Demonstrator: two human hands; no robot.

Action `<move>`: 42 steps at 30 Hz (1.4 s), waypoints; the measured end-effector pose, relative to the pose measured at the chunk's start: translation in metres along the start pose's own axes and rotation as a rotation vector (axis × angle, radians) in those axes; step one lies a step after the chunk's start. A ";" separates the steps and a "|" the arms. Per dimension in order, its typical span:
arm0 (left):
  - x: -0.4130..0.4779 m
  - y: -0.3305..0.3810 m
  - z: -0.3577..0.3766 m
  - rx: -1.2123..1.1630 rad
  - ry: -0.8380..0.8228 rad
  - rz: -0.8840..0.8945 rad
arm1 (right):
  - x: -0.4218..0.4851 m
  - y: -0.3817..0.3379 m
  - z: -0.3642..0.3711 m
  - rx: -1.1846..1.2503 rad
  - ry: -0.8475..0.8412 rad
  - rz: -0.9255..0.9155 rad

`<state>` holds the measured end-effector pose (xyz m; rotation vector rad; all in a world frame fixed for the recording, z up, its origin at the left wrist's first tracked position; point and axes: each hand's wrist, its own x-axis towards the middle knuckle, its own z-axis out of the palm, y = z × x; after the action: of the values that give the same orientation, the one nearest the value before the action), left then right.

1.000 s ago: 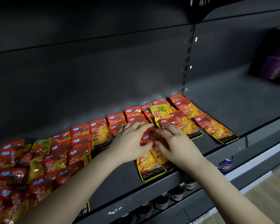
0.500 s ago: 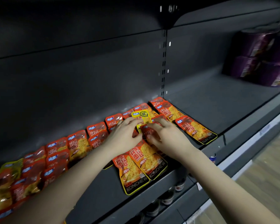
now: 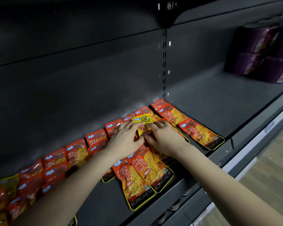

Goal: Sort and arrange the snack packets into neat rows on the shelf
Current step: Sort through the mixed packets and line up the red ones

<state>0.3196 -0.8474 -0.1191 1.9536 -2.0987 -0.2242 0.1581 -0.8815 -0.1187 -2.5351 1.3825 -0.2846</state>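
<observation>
Both the left hand and right hand pinched the glossy yellow packet atop overlapping orange KONCHEW packets.

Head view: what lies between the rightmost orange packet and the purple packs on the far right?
Only bare grey shelf between the rightmost orange packet and the purple packs, seen in the head view.

orange-red packets, one yellow packet, purple packs, dark grey shelf

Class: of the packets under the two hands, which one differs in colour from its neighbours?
The yellow packet with the round black emblem, touched by the fingertips of the left hand and right hand, unlike the orange-red packets around it.
</observation>
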 end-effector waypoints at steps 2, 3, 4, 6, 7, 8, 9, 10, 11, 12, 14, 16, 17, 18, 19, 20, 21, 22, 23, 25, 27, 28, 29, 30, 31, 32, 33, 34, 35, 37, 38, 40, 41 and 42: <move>0.000 -0.001 0.001 -0.023 0.013 0.019 | 0.001 -0.001 0.002 0.008 0.012 -0.010; 0.000 -0.002 0.002 -0.034 0.020 0.029 | 0.001 -0.001 0.002 0.009 0.016 -0.012; 0.000 -0.003 0.003 -0.043 0.024 0.040 | 0.001 -0.001 0.002 0.011 0.016 -0.010; 0.000 -0.005 0.003 -0.047 0.024 0.051 | 0.001 -0.002 0.000 0.011 0.008 -0.006; -0.001 -0.005 0.003 -0.044 0.025 0.051 | 0.001 -0.004 -0.001 0.011 0.006 -0.004; -0.002 -0.005 0.002 -0.047 0.026 0.046 | 0.001 -0.005 -0.002 0.015 0.007 -0.002; -0.003 -0.004 0.000 -0.059 0.031 0.036 | 0.002 -0.007 -0.003 0.022 0.008 -0.002; -0.004 -0.003 -0.002 -0.082 0.043 0.023 | 0.002 -0.008 -0.005 0.031 0.012 -0.003; -0.005 -0.002 -0.004 -0.117 0.057 0.011 | 0.003 -0.010 -0.007 0.041 0.018 -0.007; -0.006 0.000 -0.007 -0.158 0.077 0.003 | 0.005 -0.013 -0.009 0.053 0.025 -0.014; -0.009 0.001 -0.014 -0.271 0.133 -0.013 | 0.007 -0.021 -0.014 0.104 0.043 -0.034; -0.014 0.001 -0.023 -0.404 0.200 -0.036 | 0.008 -0.033 -0.020 0.161 0.087 -0.069; -0.017 0.000 -0.027 -0.443 0.241 -0.041 | 0.008 -0.041 -0.023 0.184 0.116 -0.091; -0.021 -0.001 -0.032 -0.458 0.287 -0.049 | 0.008 -0.049 -0.025 0.202 0.144 -0.116; -0.026 -0.004 -0.037 -0.459 0.332 -0.062 | 0.009 -0.057 -0.027 0.214 0.171 -0.145; -0.032 -0.007 -0.043 -0.457 0.373 -0.079 | 0.009 -0.065 -0.028 0.221 0.198 -0.174; -0.038 -0.011 -0.048 -0.458 0.406 -0.098 | 0.010 -0.073 -0.028 0.225 0.220 -0.202; -0.045 -0.016 -0.054 -0.454 0.438 -0.117 | 0.011 -0.083 -0.028 0.230 0.236 -0.229; -0.053 -0.021 -0.058 -0.440 0.471 -0.138 | 0.011 -0.092 -0.027 0.239 0.241 -0.255; -0.071 -0.031 -0.067 -0.394 0.521 -0.185 | 0.011 -0.114 -0.024 0.257 0.232 -0.313; -0.090 -0.044 -0.074 -0.349 0.567 -0.221 | 0.010 -0.137 -0.018 0.276 0.206 -0.372; -0.101 -0.051 -0.077 -0.331 0.589 -0.237 | 0.010 -0.148 -0.015 0.284 0.187 -0.404; -0.112 -0.058 -0.080 -0.316 0.608 -0.255 | 0.009 -0.160 -0.012 0.293 0.169 -0.437; -0.124 -0.065 -0.084 -0.303 0.623 -0.277 | 0.007 -0.172 -0.009 0.298 0.149 -0.466; -0.136 -0.071 -0.087 -0.295 0.631 -0.304 | 0.005 -0.185 -0.007 0.302 0.126 -0.492; -0.149 -0.077 -0.091 -0.289 0.638 -0.329 | 0.003 -0.197 -0.004 0.308 0.104 -0.518; -0.161 -0.082 -0.094 -0.284 0.644 -0.350 | 0.000 -0.210 -0.001 0.316 0.086 -0.546; -0.174 -0.088 -0.098 -0.275 0.649 -0.365 | -0.003 -0.222 0.002 0.319 0.071 -0.574; -0.187 -0.094 -0.101 -0.266 0.652 -0.381 | -0.005 -0.235 0.005 0.317 0.056 -0.600; -0.213 -0.108 -0.108 -0.241 0.653 -0.414 | -0.011 -0.260 0.014 0.308 0.022 -0.644; -0.226 -0.115 -0.111 -0.216 0.648 -0.434 | -0.014 -0.272 0.018 0.302 0.005 -0.666; -0.250 -0.126 -0.116 -0.168 0.637 -0.468 | -0.021 -0.295 0.028 0.287 -0.023 -0.709; -0.262 -0.132 -0.118 -0.153 0.632 -0.485 | -0.024 -0.307 0.033 0.283 -0.038 -0.730; -0.274 -0.137 -0.120 -0.146 0.621 -0.505 | -0.027 -0.318 0.037 0.283 -0.052 -0.750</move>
<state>0.5012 -0.5786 -0.0687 2.0786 -1.1640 0.1243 0.4075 -0.6881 -0.0602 -2.6659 0.2856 -0.4921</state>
